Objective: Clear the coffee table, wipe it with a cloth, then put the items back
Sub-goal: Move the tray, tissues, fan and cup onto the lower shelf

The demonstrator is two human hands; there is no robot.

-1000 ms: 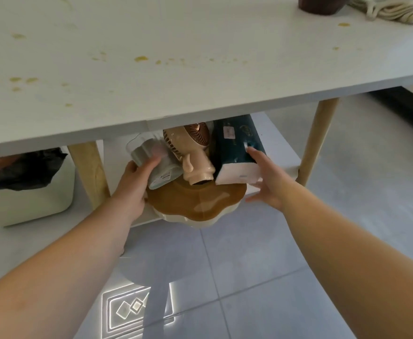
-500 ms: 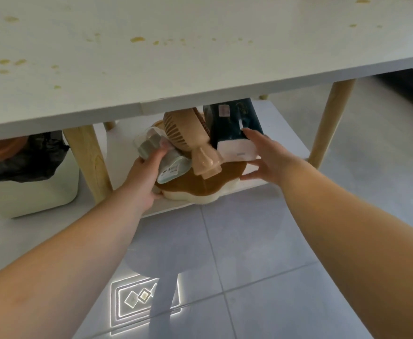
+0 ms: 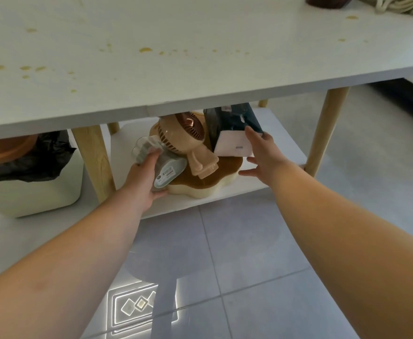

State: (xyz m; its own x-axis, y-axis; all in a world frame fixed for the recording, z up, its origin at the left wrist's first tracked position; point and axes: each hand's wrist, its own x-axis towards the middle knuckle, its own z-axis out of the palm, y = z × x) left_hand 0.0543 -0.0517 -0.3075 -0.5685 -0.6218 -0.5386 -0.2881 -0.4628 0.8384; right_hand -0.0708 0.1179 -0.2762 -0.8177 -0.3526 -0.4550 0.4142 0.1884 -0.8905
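The white coffee table top [image 3: 200, 57] is speckled with yellow-brown stains. Under it, on the lower shelf [image 3: 276, 133], sits a cream tray with a brown top [image 3: 208, 187]. The tray carries a beige small fan [image 3: 183, 135] lying tilted and a dark teal tissue pack [image 3: 230, 118]. My left hand [image 3: 142, 179] grips a clear plastic container [image 3: 168, 167] at the tray's left edge. With straight, spread fingers, my right hand [image 3: 264, 152] touches the tissue pack's white end. The table edge hides the tops of the fan and the pack.
A white bin with a black bag [image 3: 41, 192] stands on the floor to the left. Wooden table legs [image 3: 93, 157] [image 3: 327, 126] flank the shelf. A dark pot [image 3: 327, 1] and a cream cloth [image 3: 401, 3] sit at the table's far right. Grey tile floor lies below.
The tray with its items has gone from overhanging the shelf's front edge to resting further in on the shelf. Both hands stayed at its sides.
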